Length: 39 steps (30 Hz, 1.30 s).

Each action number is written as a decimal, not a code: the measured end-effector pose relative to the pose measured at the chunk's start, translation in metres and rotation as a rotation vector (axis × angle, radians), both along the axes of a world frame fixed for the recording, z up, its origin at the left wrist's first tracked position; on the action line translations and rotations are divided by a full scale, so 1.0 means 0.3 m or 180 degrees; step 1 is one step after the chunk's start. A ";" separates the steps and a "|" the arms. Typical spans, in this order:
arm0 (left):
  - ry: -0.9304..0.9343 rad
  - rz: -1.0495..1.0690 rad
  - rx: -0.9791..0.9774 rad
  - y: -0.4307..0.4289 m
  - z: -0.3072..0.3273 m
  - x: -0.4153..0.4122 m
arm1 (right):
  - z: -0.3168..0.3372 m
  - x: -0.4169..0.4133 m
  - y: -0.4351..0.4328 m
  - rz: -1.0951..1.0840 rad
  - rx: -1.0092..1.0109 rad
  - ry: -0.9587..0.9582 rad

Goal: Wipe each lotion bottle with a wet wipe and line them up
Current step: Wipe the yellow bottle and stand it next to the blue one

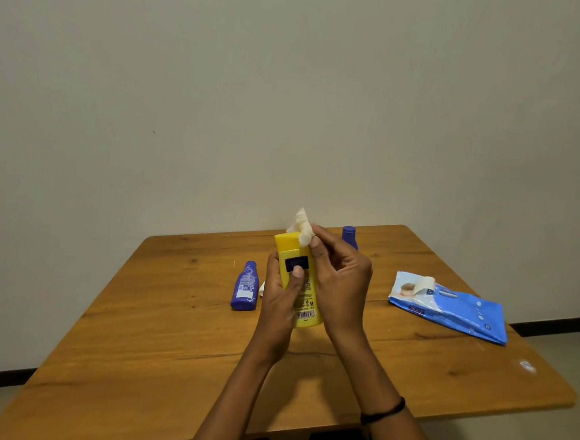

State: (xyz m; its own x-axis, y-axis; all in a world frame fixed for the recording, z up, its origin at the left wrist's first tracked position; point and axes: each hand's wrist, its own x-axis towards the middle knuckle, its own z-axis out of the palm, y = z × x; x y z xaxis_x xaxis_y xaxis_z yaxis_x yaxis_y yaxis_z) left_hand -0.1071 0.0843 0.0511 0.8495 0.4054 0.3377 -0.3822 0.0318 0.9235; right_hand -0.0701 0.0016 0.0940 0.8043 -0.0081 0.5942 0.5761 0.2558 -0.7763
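Centrally over worktop (pixel 171 331): yellow lotion bottle (pixel 299 282), upright, left grip (pixel 281 298) wrapped round it; right grip (pixel 339 275) pinches white wet wipe (pixel 301 225) at bottle's top.

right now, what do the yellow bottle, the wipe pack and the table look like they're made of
The yellow bottle looks like smooth, opaque plastic with a slight sheen and printed text. The wipe pack seems soft glossy plastic film, going by its creases. The table is wood or a wood-look laminate: grain and knots show, but not which.
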 end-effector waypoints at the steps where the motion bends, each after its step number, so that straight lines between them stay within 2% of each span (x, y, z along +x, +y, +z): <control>1: -0.0001 0.0003 -0.0074 -0.003 0.000 0.002 | -0.001 -0.007 0.004 0.0002 0.0051 0.0042; 4: -0.0127 0.0057 -0.0255 -0.011 0.014 0.003 | -0.010 -0.033 0.018 -0.0094 0.0016 0.0103; 8: -0.0324 0.0199 -0.0475 0.032 0.054 0.017 | -0.055 -0.099 0.036 -0.0488 -0.0343 -0.0051; 14: -0.0384 0.0246 -0.0826 0.091 0.082 0.022 | -0.140 -0.141 0.019 -0.0561 -0.0638 -0.0003; 22: -0.0415 0.0041 -0.0416 0.068 0.060 0.033 | 0.036 -0.034 0.043 -0.0427 -0.0621 -0.0064; 27: -0.0390 0.0122 -0.0295 0.072 0.072 0.044 | 0.033 -0.044 0.044 -0.0440 -0.0562 -0.0197; 29: -0.0460 0.0104 -0.0615 0.077 0.080 0.049 | 0.006 -0.068 0.038 -0.0505 -0.0670 -0.0332; 34: -0.0524 -0.0227 -0.1977 0.105 0.088 0.060 | -0.099 -0.157 0.022 -0.0698 -0.1174 -0.0706; 39: -0.0515 -0.0346 -0.2338 0.070 0.104 0.057 | -0.152 -0.212 0.013 -0.0848 -0.1405 -0.0866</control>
State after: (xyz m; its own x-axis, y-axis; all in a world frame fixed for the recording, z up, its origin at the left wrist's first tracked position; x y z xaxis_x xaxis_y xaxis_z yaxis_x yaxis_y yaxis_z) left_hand -0.0901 0.1054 0.0823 0.8603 0.4911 0.1370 -0.4709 0.6621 0.5830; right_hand -0.1336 0.0055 0.0483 0.6264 0.1062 0.7722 0.7699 -0.2395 -0.5916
